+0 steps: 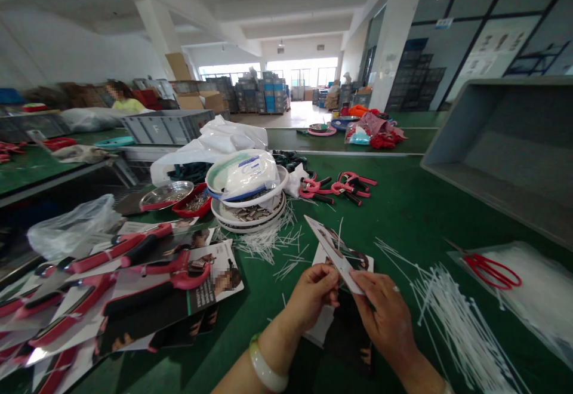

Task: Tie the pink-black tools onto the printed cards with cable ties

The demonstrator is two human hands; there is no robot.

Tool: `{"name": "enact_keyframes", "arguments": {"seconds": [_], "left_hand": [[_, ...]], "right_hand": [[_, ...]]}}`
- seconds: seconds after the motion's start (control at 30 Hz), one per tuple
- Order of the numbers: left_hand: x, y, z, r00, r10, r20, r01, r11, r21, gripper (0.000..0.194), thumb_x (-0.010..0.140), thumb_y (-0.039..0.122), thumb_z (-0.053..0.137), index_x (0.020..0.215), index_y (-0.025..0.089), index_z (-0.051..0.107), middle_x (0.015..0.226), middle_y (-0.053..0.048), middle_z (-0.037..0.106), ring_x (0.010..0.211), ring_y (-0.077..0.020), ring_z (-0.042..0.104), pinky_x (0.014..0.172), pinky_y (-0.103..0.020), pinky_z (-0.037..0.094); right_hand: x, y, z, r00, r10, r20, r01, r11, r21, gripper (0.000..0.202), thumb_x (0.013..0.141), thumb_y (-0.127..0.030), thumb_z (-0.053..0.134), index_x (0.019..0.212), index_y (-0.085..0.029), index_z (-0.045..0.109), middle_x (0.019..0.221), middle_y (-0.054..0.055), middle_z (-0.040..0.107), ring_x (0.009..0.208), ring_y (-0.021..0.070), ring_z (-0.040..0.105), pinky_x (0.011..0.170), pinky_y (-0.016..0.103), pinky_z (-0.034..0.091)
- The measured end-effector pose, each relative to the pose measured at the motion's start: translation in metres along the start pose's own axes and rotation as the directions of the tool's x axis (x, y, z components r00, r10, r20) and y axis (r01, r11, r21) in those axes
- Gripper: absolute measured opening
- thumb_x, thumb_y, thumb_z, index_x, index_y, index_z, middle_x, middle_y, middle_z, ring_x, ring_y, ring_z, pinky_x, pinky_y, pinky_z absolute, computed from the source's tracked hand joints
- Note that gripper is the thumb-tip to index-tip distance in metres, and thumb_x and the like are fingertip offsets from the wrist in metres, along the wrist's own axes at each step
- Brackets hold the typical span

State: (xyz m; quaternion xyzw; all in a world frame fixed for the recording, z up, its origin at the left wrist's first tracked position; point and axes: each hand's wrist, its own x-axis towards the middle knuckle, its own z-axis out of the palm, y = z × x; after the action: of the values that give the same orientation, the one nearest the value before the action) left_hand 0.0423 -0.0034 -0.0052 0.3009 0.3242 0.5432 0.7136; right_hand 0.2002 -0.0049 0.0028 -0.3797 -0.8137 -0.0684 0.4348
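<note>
Grasping the raised card [336, 255] by its lower end, your right hand [387, 310] is holding it tilted above more printed cardboard [342, 337]. Your left hand [308, 298] is resting curled against it; I cannot tell whether its fingertips are pinching anything. That card is showing no tool, so seemingly it is awaiting one. Pink-handled tools [105, 256] at left are lying on cards, apparently done, their pile running out of frame. White ties [461, 325] are lying loose at right; farther off, uncarded tools [344, 188] are apparently remaining.
</note>
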Motion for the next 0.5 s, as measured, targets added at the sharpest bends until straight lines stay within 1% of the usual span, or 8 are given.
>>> {"name": "enact_keyframes", "arguments": {"seconds": [0.13,0.2,0.27,0.33,0.37,0.4,0.47,0.5], "left_hand": [[0.001,-0.004,0.002,0.997,0.069,-0.044,-0.071,0.996,-0.046,0.044,0.063,0.043,0.077,0.083,0.016,0.050,0.061,0.006,0.053,0.045,-0.0031,0.046,0.044,-0.014,0.038],[-0.001,-0.003,0.005,0.991,0.099,-0.091,-0.105,0.993,-0.056,0.046,0.069,0.050,0.070,0.095,0.020,0.045,0.068,0.005,0.056,0.050,-0.0052,0.050,0.048,-0.016,0.041],[-0.005,0.001,0.007,0.983,0.113,-0.143,-0.114,0.994,0.003,0.051,0.074,0.056,0.061,0.107,0.024,0.039,0.077,0.003,0.058,0.056,-0.0081,0.054,0.052,-0.019,0.044],[-0.009,0.007,0.006,0.975,0.144,-0.167,-0.120,0.982,0.147,0.060,0.072,0.055,0.064,0.117,0.026,0.036,0.085,0.001,0.059,0.062,-0.0109,0.056,0.054,-0.021,0.044],[-0.012,0.009,0.003,0.973,0.164,-0.159,-0.120,0.960,0.253,0.062,0.070,0.050,0.068,0.118,0.025,0.038,0.086,0.000,0.060,0.064,-0.0115,0.056,0.055,-0.021,0.043],[-0.013,0.012,-0.001,0.973,0.181,-0.145,-0.116,0.921,0.372,0.058,0.068,0.045,0.071,0.115,0.023,0.045,0.083,0.000,0.060,0.063,-0.0115,0.055,0.055,-0.020,0.042],[-0.016,0.017,-0.009,0.973,0.202,-0.112,-0.095,0.794,0.601,0.034,0.069,0.038,0.069,0.094,0.017,0.059,0.070,0.001,0.058,0.058,-0.0103,0.050,0.052,-0.020,0.036],[-0.016,0.019,-0.014,0.975,0.201,-0.096,-0.081,0.722,0.687,0.025,0.071,0.037,0.066,0.084,0.016,0.062,0.064,0.001,0.056,0.055,-0.0098,0.047,0.050,-0.020,0.033]], "right_hand": [[-0.004,-0.002,0.005,0.997,-0.049,0.051,0.051,0.998,-0.033,0.024,0.090,-0.024,0.047,0.110,-0.017,0.059,0.095,0.009,0.063,0.089,0.0198,0.058,0.076,0.034,0.050],[-0.006,-0.004,0.008,0.992,-0.068,0.103,0.074,0.996,-0.050,0.025,0.091,-0.023,0.046,0.110,-0.016,0.059,0.097,0.010,0.063,0.090,0.0205,0.058,0.078,0.035,0.050],[-0.007,-0.007,0.011,0.987,-0.065,0.150,0.078,0.994,-0.080,0.027,0.090,-0.019,0.043,0.111,-0.016,0.060,0.099,0.010,0.063,0.092,0.0211,0.057,0.079,0.036,0.050],[-0.007,-0.011,0.012,0.982,-0.045,0.182,0.066,0.991,-0.116,0.030,0.088,-0.013,0.041,0.109,-0.016,0.061,0.099,0.011,0.063,0.091,0.0217,0.057,0.078,0.036,0.050],[-0.006,-0.013,0.013,0.979,-0.038,0.199,0.064,0.990,-0.128,0.031,0.086,-0.011,0.040,0.108,-0.016,0.062,0.099,0.011,0.063,0.091,0.0222,0.057,0.078,0.037,0.050],[-0.005,-0.015,0.014,0.975,-0.036,0.218,0.066,0.989,-0.134,0.032,0.085,-0.009,0.040,0.106,-0.016,0.063,0.098,0.011,0.063,0.090,0.0228,0.057,0.077,0.037,0.050],[-0.003,-0.018,0.015,0.967,-0.040,0.253,0.076,0.988,-0.133,0.033,0.082,-0.008,0.042,0.106,-0.015,0.064,0.095,0.011,0.064,0.088,0.0235,0.056,0.076,0.038,0.050],[-0.002,-0.020,0.016,0.963,-0.041,0.266,0.078,0.988,-0.130,0.034,0.082,-0.008,0.043,0.107,-0.015,0.064,0.095,0.011,0.064,0.086,0.0237,0.056,0.075,0.039,0.050]]}}
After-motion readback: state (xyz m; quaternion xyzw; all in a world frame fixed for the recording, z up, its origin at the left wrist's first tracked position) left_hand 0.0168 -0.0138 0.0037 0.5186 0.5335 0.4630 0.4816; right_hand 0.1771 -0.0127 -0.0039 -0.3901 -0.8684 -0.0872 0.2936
